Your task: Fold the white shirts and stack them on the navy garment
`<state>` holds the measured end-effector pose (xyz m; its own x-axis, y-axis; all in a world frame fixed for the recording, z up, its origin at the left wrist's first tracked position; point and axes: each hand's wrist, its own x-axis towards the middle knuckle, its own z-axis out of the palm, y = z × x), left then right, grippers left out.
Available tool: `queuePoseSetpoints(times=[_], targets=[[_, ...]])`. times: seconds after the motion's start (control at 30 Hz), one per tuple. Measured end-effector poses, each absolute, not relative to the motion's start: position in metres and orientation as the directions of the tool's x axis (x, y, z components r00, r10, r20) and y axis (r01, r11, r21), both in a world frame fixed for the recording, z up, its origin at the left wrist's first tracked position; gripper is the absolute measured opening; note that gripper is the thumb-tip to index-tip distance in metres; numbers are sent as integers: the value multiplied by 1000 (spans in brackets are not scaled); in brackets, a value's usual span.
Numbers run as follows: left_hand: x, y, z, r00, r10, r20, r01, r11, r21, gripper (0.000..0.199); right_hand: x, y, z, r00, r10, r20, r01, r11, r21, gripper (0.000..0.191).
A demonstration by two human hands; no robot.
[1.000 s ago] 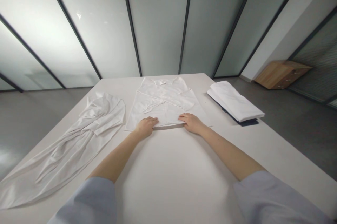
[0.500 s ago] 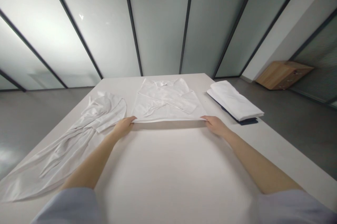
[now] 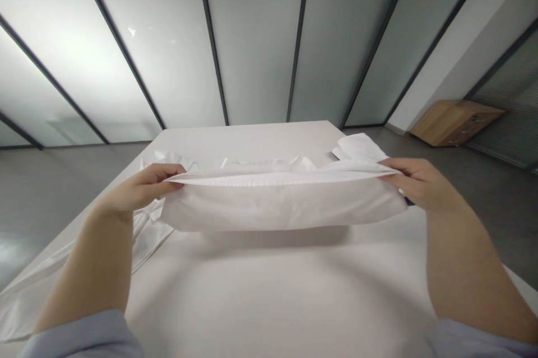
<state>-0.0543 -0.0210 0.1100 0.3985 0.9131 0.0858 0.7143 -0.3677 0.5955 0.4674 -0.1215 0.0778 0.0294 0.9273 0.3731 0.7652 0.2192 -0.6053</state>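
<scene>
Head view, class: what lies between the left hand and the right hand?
White cloth spans from left hand to right hand, gripped by both, in the head view.

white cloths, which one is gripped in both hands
The middle cloth, stretched between the left hand and the right hand above the table. The crumpled cloth at left and the partly hidden cloth at right are in neither hand.

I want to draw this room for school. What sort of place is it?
Probably an office or meeting room, though I can't be sure. The clues are the tall, dark-framed frosted panels, the big pale table and the wooden cabinet.
</scene>
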Motion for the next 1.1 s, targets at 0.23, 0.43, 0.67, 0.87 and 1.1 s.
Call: queuePoseSetpoints(times=[0.23, 0.43, 0.67, 0.87, 1.1], targets=[[-16, 76, 85, 236, 950, 206, 891, -296, 344, 40, 443, 2, 50, 149, 738, 658, 875, 211, -435, 38], [43, 80, 7, 209, 951, 229, 975, -220, 24, 56, 407, 54, -23, 109, 952, 286, 977, -50, -206, 61], [77, 48, -60, 242, 970, -34, 969, -241, 52, 69, 366, 21, -75, -31, 997, 70, 993, 38, -108, 58], [72, 43, -79, 237, 971, -18, 970, -235, 66, 74, 361, 6, -89, 48, 999, 8, 991, -47, -122, 62], [68, 36, -78, 236, 972, -19, 970, -234, 65, 73, 361, -1, -86, 47, 999, -1, 987, -46, -154, 60]])
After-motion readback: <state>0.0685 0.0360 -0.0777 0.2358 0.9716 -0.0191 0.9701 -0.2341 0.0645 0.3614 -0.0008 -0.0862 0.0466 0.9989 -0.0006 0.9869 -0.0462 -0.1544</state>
